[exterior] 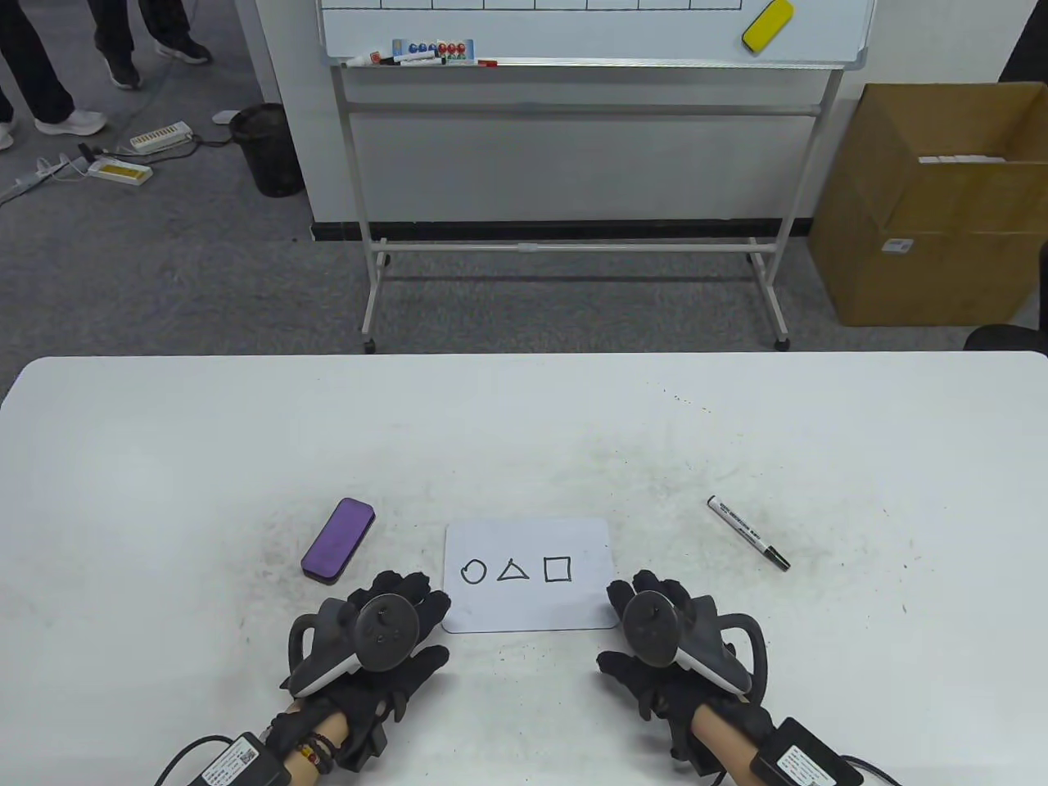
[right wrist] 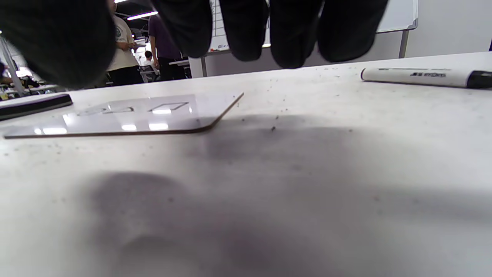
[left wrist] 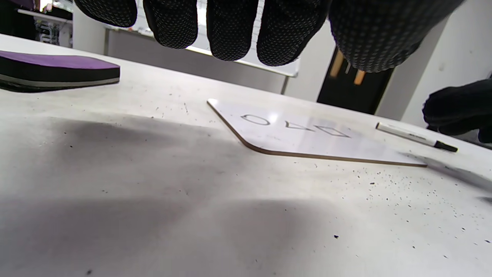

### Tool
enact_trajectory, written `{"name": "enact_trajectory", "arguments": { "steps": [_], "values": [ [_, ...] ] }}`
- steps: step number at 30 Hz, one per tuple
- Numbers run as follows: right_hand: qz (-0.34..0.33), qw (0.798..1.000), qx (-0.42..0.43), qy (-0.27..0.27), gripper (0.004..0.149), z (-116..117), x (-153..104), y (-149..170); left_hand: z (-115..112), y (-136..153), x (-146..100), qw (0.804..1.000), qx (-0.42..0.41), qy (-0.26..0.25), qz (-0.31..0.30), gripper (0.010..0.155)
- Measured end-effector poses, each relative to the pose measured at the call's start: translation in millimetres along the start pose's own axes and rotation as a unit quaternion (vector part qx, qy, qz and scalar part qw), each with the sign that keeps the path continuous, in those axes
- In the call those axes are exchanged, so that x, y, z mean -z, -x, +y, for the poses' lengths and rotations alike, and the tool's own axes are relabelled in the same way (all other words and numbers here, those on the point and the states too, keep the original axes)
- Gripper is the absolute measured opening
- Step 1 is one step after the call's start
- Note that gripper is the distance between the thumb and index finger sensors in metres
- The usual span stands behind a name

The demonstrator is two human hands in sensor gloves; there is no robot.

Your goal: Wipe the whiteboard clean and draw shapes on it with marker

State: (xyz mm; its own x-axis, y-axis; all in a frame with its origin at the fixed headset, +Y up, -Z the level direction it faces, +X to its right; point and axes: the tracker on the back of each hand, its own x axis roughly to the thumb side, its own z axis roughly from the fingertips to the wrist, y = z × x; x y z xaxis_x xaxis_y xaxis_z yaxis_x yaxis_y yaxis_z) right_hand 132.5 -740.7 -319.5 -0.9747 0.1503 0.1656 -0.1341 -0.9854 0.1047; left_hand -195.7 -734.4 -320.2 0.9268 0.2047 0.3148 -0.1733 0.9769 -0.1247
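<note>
The left hand (exterior: pixel 368 647) rests palm down on the counter (exterior: pixel 164 458) with its fingers (left wrist: pixel 230 30) released and grasping nothing; their tips lie just beside the near left corner of the small whiteboard (exterior: pixel 528 610), and whether they touch its edge cannot be told. The right hand (exterior: pixel 671 647) lies the same way at the board's near right corner, its fingers (right wrist: pixel 246 27) relaxed and empty, hanging above the speckled counter surface in the right wrist view. The whiteboard lies flat between the two hands, near the middle of the counter's near edge, and carries three black outlines in a row: a circle (exterior: pixel 473 571) on the left, a triangle (exterior: pixel 512 571) in the middle and a square (exterior: pixel 557 568) on the right. A purple eraser (exterior: pixel 338 540) lies on the counter to the left of the board and a little farther out, apart from the left hand. A white marker (exterior: pixel 747 532) with a black cap lies at an angle to the right of the board, apart from the right hand. Beyond the counter's far edge stands a large wheeled whiteboard (exterior: pixel 589 33) with a yellow eraser (exterior: pixel 767 25) stuck to it, and a cardboard box (exterior: pixel 933 213) sits on the floor at the far right.
</note>
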Motion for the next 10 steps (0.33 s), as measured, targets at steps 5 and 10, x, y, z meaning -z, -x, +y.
{"name": "enact_trajectory", "arguments": {
  "steps": [5,10],
  "values": [
    [0.006,1.000,0.003,-0.002,0.086,-0.1,-0.1,2.2,-3.4,-2.9,0.9,1.000,0.004,0.008,-0.005,0.069],
    [0.012,1.000,0.005,-0.001,0.086,-1.3,-0.2,3.7,-5.2,-4.7,1.7,1.000,0.007,0.013,-0.009,0.069]
  ]
}}
